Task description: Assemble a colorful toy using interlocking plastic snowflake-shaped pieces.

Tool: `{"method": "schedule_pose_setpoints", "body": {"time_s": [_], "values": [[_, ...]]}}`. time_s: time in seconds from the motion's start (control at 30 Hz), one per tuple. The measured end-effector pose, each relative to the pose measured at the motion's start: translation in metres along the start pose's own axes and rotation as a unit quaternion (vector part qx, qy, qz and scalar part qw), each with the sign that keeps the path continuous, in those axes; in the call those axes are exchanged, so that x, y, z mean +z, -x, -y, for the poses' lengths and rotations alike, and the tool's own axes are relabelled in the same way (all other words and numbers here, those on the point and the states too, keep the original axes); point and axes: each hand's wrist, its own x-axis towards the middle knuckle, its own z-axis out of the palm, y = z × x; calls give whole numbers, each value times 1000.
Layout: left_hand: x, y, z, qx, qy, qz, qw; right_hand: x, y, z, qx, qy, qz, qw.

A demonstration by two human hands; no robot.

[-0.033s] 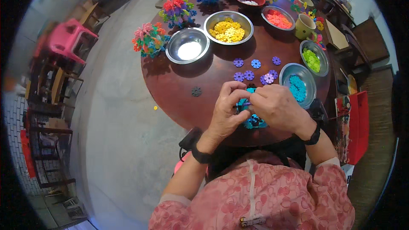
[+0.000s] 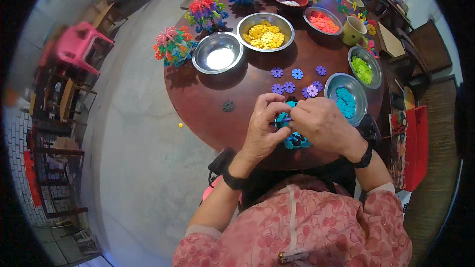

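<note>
Both hands are together over the near part of the round table, at a cluster of joined turquoise and black plastic snowflake discs [image 2: 297,141]. My left hand [image 2: 264,131] curls round the cluster's left side, thumb and fingers pinched on it. My right hand [image 2: 324,122] is closed at its upper right, fingertips meeting those of the left. A bit of a purple disc [image 2: 287,120] shows between the fingertips; the rest is covered. Just beyond the hands lie several loose purple discs [image 2: 289,87]. One dark disc [image 2: 228,106] lies apart to the left.
On the brown table [image 2: 198,101] stand an empty steel bowl [image 2: 199,68], a bowl of yellow discs [image 2: 267,34], and bowls of orange [image 2: 324,21], green [image 2: 361,70] and turquoise discs [image 2: 346,103]. Several finished disc balls [image 2: 205,14] line the far left edge. Cups [image 2: 354,30] stand at right.
</note>
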Motion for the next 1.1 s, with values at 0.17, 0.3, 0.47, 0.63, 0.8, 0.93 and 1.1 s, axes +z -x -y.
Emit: {"method": "schedule_pose_setpoints", "body": {"time_s": [0.17,0.3,0.47,0.63,0.8,0.93,1.1], "values": [[-4,-2,0,14,-48,35,998,4,1,1,28,33,0,999],[-7,-2,2,32,-135,71,988,5,-3,-4,-4,15,-16,1000],[-9,-1,8,57,-157,114,979,11,-2,-12,-32,-62,-3,998],[-6,-3,-4,30,-125,122,984,15,-1,-23,-60,-207,-8,977],[-3,-3,-8,45,-141,134,980,9,6,-19,-41,-205,6,978],[-4,-4,-13,62,-130,142,979,5,16,-25,-57,-144,19,988],[-17,-6,-3,50,-177,36,982,-70,30,-64,81,-22,-157,984]]}}
